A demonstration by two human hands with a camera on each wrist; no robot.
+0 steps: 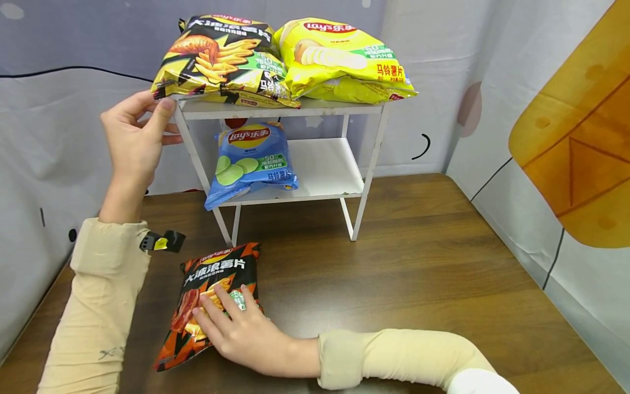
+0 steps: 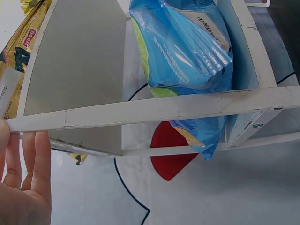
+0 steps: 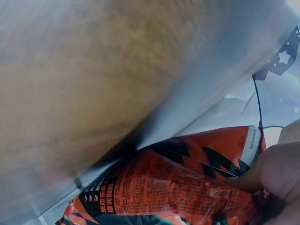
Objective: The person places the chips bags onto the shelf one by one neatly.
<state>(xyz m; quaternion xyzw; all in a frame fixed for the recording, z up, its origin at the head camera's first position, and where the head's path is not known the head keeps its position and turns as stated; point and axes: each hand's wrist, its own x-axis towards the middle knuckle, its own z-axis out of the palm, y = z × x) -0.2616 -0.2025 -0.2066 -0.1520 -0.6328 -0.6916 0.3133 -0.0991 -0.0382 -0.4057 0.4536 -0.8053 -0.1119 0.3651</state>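
Note:
My left hand [image 1: 138, 128] grips the upper left corner of a white two-tier rack [image 1: 325, 146], thumb in front and fingers behind the frame. Right above the thumb, a black-and-yellow chip bag [image 1: 221, 60] lies on the top tier. My right hand [image 1: 251, 334] holds a red-and-black chip bag [image 1: 216, 268] in front of the rack. Its fingers spread across the printed front, while the right wrist view shows the thumb against the bag's back [image 3: 154, 187].
A yellow chip bag [image 1: 339, 60] lies beside the black-and-yellow one. On the lower tier leans a blue chip bag [image 1: 256, 158], its foot over the front edge. The rack stands on a brown wooden table [image 1: 418, 273], with patterned cloth [image 1: 433, 71] behind.

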